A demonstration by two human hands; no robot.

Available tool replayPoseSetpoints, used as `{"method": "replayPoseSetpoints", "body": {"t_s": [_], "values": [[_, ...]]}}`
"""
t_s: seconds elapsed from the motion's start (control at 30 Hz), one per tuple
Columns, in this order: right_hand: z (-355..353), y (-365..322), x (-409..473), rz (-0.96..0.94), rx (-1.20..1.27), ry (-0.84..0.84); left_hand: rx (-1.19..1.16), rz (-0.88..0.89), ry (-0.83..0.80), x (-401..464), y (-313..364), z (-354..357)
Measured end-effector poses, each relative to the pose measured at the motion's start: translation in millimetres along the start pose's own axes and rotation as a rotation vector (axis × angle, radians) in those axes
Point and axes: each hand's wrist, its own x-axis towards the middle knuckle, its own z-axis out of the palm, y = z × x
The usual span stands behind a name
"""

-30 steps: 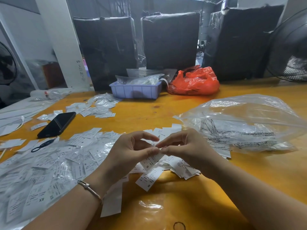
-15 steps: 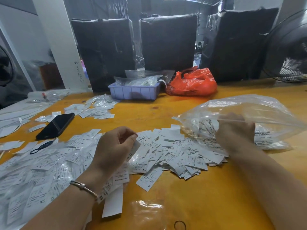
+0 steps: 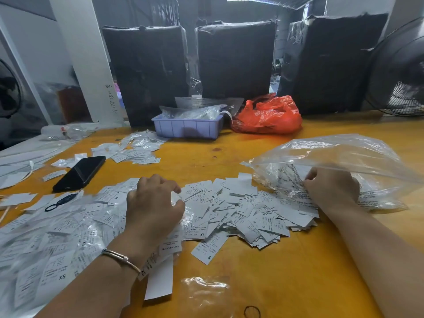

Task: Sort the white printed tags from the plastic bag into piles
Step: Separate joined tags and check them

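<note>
The right hand (image 3: 332, 189) reached into the mouth of the clear plastic bag (image 3: 344, 157), fingers curled among the tags inside. The left hand (image 3: 153, 203) rested, loosely curled, on the spread of white printed tags (image 3: 241, 210) — a black phone (image 3: 80, 173) lay beyond, on the yellow table (image 3: 286, 271).

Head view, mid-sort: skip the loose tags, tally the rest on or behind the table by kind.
Black wrapped bales: 3
Fans: 2
Clear plastic bag with tags: 1
Red bag: 1
Lavender tray: 1
Black phone: 1
Total: 9
</note>
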Motion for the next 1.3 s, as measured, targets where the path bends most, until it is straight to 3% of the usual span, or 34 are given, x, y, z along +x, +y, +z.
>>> {"method": "replayPoseSetpoints", "body": {"t_s": [0.2,0.4,0.57,0.73,1.0,1.07,1.13,1.2,1.3], "values": [[6.6,3.1,4.2,0.033,-0.027,-0.082,-0.119,0.112,0.033,-2.7,5.3,3.5],[8.8,2.0,5.6,0.077,-0.013,-0.011,-0.366,0.208,-0.015,-5.3,9.8,5.2],[8.7,1.1,6.3,0.057,-0.032,-0.122,-0.469,0.215,-0.04,-5.6,11.8,5.3],[12.5,5.0,4.2,0.042,0.074,-0.007,-0.507,0.212,-0.055,-7.0,12.7,4.2],[1.5,-1.8,0.4,-0.013,0.445,0.193,-0.495,0.225,-0.055,-6.2,13.0,5.1],[-6.5,-13.7,-9.6,-0.033,0.688,0.035,-0.521,0.239,-0.062,-6.6,13.6,4.3],[-15.1,-31.9,-28.2,-0.09,0.945,-0.313,-0.597,0.251,-0.108,-6.4,14.4,2.6],[-19.5,-48.6,-47.8,-0.274,0.975,-0.593,-0.682,0.252,-0.193,-6.3,15.9,0.1],[-21.0,-61.6,-65.9,-0.53,0.903,-0.722,-0.76,0.278,-0.35,-7.4,19.2,-2.7]]}}
